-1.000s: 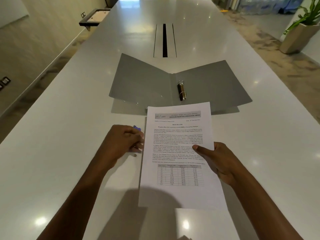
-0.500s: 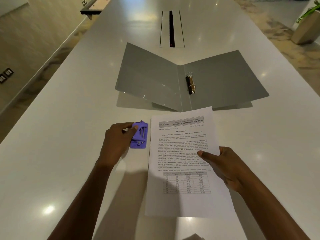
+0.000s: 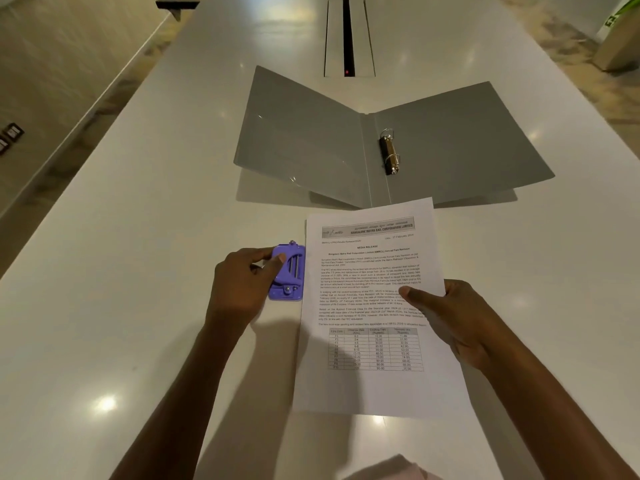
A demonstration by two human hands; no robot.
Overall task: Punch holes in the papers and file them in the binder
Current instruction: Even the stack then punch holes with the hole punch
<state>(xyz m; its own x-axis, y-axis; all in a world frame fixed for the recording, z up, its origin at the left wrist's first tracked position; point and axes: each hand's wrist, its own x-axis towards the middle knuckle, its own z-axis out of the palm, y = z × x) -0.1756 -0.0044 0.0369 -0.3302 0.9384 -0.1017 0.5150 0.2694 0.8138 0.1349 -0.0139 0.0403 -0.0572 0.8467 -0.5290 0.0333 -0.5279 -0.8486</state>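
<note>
A printed white paper with text and a table lies in front of me, held at its right edge by my right hand, thumb on top. Just left of the sheet sits a small purple hole punch, its right side touching the paper's left edge. My left hand grips the punch, thumb on its top. Beyond the paper a grey ring binder lies open, covers slightly raised, with its metal ring mechanism by the spine.
The long white table has a cable slot down its middle beyond the binder. A planter stands on the floor at the far right. The table's left edge drops to a tiled floor.
The punch, hidden under my left hand a second ago, is now uncovered and has slid right against the paper's left edge. My right hand keeps holding the paper.
</note>
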